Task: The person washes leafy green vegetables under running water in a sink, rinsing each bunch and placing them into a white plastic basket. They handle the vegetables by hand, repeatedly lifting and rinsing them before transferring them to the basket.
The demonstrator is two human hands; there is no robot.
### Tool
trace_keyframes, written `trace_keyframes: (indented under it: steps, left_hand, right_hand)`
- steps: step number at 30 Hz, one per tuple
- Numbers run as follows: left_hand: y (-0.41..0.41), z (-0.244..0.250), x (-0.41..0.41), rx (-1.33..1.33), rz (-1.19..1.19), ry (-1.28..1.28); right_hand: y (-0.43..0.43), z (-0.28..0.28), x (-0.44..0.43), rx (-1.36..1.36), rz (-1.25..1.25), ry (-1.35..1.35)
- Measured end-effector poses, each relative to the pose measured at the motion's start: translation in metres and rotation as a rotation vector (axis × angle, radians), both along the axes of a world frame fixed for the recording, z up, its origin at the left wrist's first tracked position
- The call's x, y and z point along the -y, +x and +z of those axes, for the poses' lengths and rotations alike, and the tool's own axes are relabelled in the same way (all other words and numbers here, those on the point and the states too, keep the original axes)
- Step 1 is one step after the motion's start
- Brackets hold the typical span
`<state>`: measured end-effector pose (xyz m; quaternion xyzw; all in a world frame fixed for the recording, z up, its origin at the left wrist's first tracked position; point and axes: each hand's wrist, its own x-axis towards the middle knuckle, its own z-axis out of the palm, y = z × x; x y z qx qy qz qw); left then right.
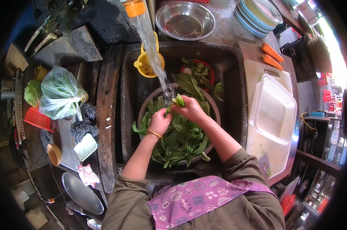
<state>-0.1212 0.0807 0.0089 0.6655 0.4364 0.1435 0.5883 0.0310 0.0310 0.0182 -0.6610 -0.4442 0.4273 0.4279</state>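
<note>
Both my hands meet above a large round basin [216,115] heaped with leafy greens [182,138] in a dark stone sink [229,54]. My right hand [192,109] is closed on a small piece of leafy green [178,100]. At its left, my left hand [159,122], with a gold bangle at the wrist, pinches green leaf close to my right fingers. Water [154,51] pours from an orange-ended spout [134,8] just behind my hands. A yellow strainer [141,65] hangs at the back of the sink. Behind the basin a red bowl [211,75] holds leaf scraps.
On the right, a white plastic basket [274,109] lies on a cutting board [252,138] near carrots [272,52] and a knife blade [264,165]. A steel bowl [185,21] and stacked plates [255,17] stand behind. Left are a bag of greens [61,92] and a wooden plank [106,115].
</note>
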Motion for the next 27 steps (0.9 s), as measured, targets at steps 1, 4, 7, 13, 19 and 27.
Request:
trace_keyframes:
  steps: [1,4,7,13,19,27]
  left_hand:
    - [-0.004,-0.004,0.002,-0.015,-0.017,-0.040]
    - [-0.011,-0.010,0.010,-0.005,0.010,-0.071]
    - [-0.008,0.016,0.019,-0.106,0.060,0.064]
    - [-0.013,-0.002,0.023,-0.041,0.099,0.102]
    - [-0.021,-0.017,0.016,-0.070,0.079,0.102]
    - [-0.014,0.017,0.017,0.215,0.276,-0.292]
  right_hand:
    - [0.000,0.009,0.000,0.028,0.045,0.004]
    - [-0.004,0.019,0.008,0.072,0.111,0.024]
    - [-0.008,0.008,0.016,0.001,0.062,-0.084]
    - [-0.019,0.005,0.021,-0.346,-0.059,-0.069]
    - [-0.021,0.028,0.011,0.454,0.190,0.046]
    - [0.020,0.010,-0.014,-0.125,-0.677,0.132]
